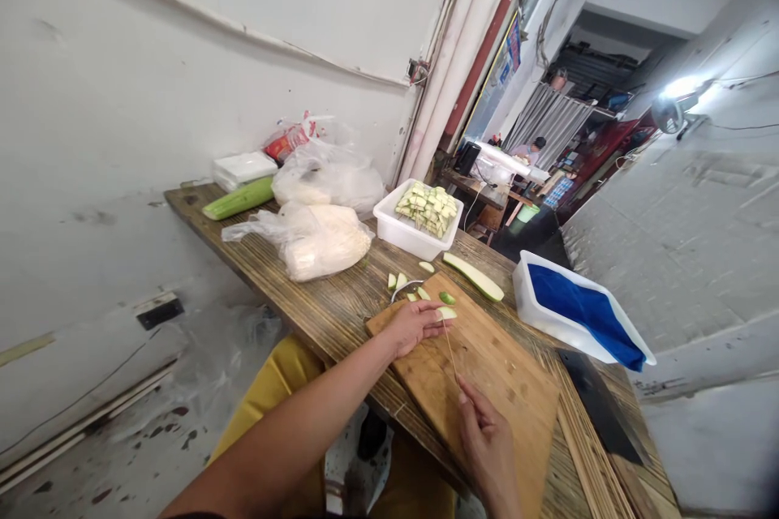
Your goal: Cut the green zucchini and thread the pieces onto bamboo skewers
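Over the wooden cutting board (pixel 505 365), my left hand (pixel 417 326) pinches a pale half-moon slice of green-skinned squash (pixel 447 313) between thumb and fingers. My right hand (pixel 487 430) grips a thin bamboo skewer (pixel 451 350), whose far end meets the slice. Whether the tip has gone into it I cannot tell. A small green end piece (pixel 447 298) lies on the board, with a few more slices (pixel 397 281) near its far left corner. Just beyond the board rests a long cut length of squash (pixel 473 276).
A white tub (pixel 415 242) holds a pile of skewered slices. On the right stand a white bin (pixel 529 300) with blue cloth, a bundle of skewers (pixel 584 446) and a dark cleaver blade (pixel 602 405). Plastic bags (pixel 329 239) and a whole squash (pixel 240 199) lie left. A person sits far back.
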Available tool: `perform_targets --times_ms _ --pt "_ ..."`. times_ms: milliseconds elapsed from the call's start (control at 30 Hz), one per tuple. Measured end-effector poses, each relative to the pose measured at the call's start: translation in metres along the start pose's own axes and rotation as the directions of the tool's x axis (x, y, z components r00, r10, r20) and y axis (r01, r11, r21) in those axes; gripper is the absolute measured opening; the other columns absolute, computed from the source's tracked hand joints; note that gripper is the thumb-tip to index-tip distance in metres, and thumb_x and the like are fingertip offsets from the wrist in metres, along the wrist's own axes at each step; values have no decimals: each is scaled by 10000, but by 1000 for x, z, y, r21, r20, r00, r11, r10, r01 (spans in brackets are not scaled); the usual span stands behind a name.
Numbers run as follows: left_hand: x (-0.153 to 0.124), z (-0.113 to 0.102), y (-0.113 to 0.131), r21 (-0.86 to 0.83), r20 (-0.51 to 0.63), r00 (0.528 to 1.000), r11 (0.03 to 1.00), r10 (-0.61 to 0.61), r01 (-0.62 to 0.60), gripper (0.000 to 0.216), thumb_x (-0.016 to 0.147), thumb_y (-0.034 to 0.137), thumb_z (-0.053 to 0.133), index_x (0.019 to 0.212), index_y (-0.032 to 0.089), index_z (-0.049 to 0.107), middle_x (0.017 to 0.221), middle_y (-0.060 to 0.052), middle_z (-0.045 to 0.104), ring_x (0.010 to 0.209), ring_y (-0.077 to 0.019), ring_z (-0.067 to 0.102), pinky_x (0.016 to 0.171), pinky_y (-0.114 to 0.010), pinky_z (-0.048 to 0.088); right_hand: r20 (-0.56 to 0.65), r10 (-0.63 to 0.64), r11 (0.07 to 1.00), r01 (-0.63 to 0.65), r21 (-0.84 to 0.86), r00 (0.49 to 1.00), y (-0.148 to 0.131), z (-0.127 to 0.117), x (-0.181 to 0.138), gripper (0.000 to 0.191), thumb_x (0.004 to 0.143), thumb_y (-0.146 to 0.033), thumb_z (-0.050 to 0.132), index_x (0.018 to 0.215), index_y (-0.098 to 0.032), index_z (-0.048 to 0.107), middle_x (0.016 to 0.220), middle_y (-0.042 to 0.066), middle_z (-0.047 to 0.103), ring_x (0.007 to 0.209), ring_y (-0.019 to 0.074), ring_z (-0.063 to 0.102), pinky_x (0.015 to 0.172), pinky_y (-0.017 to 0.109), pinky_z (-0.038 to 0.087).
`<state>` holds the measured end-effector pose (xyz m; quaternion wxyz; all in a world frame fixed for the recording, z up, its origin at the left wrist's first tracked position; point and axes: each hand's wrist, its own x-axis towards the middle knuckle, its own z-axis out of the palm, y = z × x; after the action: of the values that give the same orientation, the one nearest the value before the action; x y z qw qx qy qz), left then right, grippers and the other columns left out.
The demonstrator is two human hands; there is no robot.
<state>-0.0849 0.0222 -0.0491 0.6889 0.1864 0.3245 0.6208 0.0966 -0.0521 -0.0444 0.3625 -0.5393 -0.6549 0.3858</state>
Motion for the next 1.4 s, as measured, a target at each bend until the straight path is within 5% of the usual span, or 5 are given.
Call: perform_targets --times_ms 200,300,500,1100,1400 --pt "0 -26 53 302 -251 860 880 444 -366 302 736 159 607 1037 130 603 979 -109 666 893 -206 635 851 -370 477 11 -17 999 17 28 1000 7 -3 -6 418 777 -443 543 1049 -157 679 1081 86 658 1041 249 593 920 375 454" --pt "4 -40 82 817 -126 774 507 620 -273 384 634 123 666 1012 196 649 1224 -91 551 1208 -276 420 1022 -418 296 -1 -20 999 20 50 1000 8 -3 -6 407 775 -430 550 1043 -153 682 1087 88 653 1049 254 587 921 380 452" --pt "26 -27 61 972 195 909 54 368 -230 248 651 163 661 880 255 687 1154 -71 601 1182 -266 435 1051 -410 149 15 -12 994 10 111 1000 7 -1 -5 433 792 -429 526 1082 -135 659 1093 98 652 1014 250 608 855 355 499" --pt "34 -3 30 862 165 865 358 473 -360 223 702 219 631 919 182 663 920 -55 683 868 -174 620 835 -297 461 -94 -98 978 113 173 991 15 4 -9 340 796 -382 522 991 -174 707 914 97 719 767 236 687 591 275 552" --pt "21 8 29 332 -58 970 921 236 -204 246 735 135 606 981 139 598 862 -57 676 816 -149 644 825 -315 505 -94 -87 977 103 189 992 17 5 -10 361 814 -364 497 1052 -161 676 1017 101 688 875 233 666 693 301 549"
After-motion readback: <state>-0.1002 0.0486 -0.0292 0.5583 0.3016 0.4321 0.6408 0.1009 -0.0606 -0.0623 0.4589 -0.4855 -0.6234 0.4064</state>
